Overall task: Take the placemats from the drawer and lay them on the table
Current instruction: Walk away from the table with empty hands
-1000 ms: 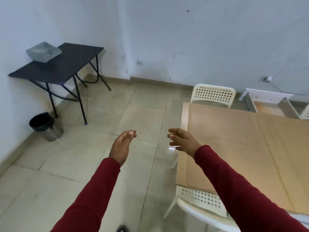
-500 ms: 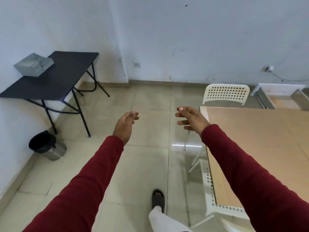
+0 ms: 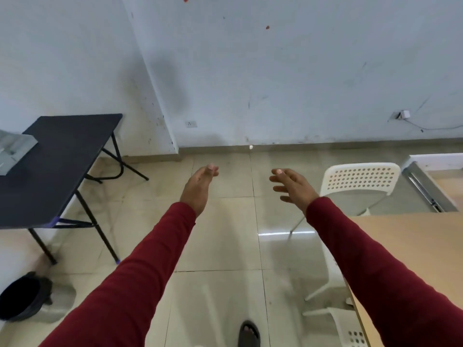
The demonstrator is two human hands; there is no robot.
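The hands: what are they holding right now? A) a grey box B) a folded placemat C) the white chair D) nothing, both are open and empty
D: the left hand and the right hand are stretched out over the floor with fingers loose and nothing in them.

Bare floor [image 3: 220, 236] between black table [image 3: 62, 156] and white chair [image 3: 360, 179].

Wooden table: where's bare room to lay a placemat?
The visible corner of the wooden table, between the right sleeve and the white chair, is bare. The black table is free right of the grey box. Both hands empty.
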